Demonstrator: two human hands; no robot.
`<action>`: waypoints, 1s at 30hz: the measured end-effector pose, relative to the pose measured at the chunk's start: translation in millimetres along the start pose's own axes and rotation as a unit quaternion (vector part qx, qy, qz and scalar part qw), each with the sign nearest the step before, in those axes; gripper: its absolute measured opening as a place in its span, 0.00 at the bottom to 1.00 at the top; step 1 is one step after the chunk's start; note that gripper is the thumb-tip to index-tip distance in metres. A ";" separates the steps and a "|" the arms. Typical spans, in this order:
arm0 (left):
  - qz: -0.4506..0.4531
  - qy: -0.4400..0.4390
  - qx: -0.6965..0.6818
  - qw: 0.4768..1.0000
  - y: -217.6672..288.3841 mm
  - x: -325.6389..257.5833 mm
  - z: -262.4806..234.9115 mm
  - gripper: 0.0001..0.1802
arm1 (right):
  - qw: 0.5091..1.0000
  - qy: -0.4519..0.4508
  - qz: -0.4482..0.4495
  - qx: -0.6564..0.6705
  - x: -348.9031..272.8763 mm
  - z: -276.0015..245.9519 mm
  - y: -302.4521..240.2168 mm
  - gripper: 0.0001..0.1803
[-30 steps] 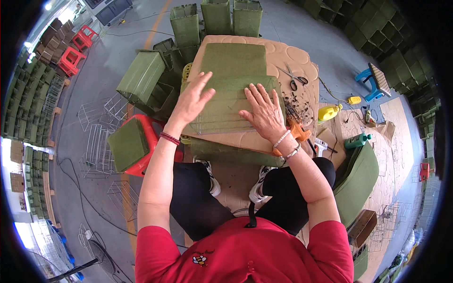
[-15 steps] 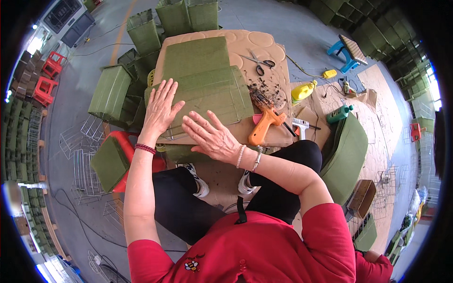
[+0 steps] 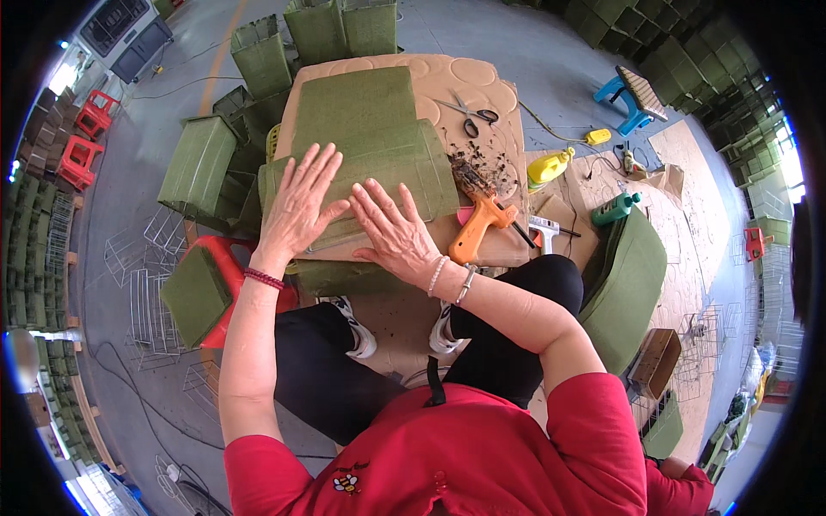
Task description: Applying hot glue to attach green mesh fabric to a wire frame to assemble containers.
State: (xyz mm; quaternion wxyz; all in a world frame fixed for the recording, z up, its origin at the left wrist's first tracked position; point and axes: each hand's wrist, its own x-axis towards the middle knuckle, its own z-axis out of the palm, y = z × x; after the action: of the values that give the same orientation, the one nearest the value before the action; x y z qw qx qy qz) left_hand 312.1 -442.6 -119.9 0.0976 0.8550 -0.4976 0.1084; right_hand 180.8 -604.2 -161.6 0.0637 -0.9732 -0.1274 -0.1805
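Across the cardboard-covered table [image 3: 508, 77] in front of me lies a green fabric panel [image 3: 426, 176] with thin wire along it. My left hand [image 3: 294, 211] lies flat on its left part, palm down, fingers stretched out. Beside it, my right hand [image 3: 394, 234] rests palm down near the panel's front edge, its fingers spread and pointing away from me. Neither hand grips anything. A second green fabric sheet [image 3: 353, 107] lies just beyond. To the right of the panel is an orange glue gun [image 3: 480, 230], its nozzle end among dark residue.
Scissors [image 3: 469, 112] lie at the table's far right. Beside the table are a yellow bottle [image 3: 549, 170], a white glue gun [image 3: 544, 232] and a green bottle [image 3: 616, 209]. Green fabric boxes [image 3: 200, 168] crowd the left, near wire frames [image 3: 153, 314] and a red stool [image 3: 232, 267].
My right hand has turned so its fingers point farther forward, and its fingertips have slid up the panel. My left hand has shifted slightly right. The tools lie as before.
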 end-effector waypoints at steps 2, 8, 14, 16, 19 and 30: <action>0.010 -0.020 -0.002 1.000 0.4 -4.9 4.6 0.43 | 1.000 0.001 -0.004 -0.005 0.1 -1.8 1.3 0.48; 0.015 -0.067 -0.001 0.998 -1.1 -8.2 9.1 0.48 | 0.986 0.106 0.046 0.119 -17.8 -11.1 6.8 0.38; 0.027 -0.063 -0.006 0.998 3.1 -3.6 7.7 0.49 | 0.829 0.313 0.434 0.163 -118.3 15.1 37.7 0.14; 0.025 -0.063 -0.009 0.998 2.1 -4.5 8.6 0.50 | 0.809 0.290 0.480 0.176 -129.0 24.6 54.9 0.13; 0.020 -0.066 -0.007 0.998 0.0 -8.5 10.1 0.50 | 0.812 0.125 0.543 0.173 -126.3 23.1 65.5 0.14; 0.020 -0.053 0.004 0.998 -6.8 -16.0 6.3 0.52 | 0.814 -0.002 0.579 0.041 -90.9 21.9 82.2 0.33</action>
State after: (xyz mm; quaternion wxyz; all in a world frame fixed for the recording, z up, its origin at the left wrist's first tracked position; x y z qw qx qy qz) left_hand 310.9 -427.8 -130.8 0.0653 0.8497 -0.5189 0.0674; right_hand 128.4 -699.8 -221.7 0.1961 -0.8638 0.4524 -0.1034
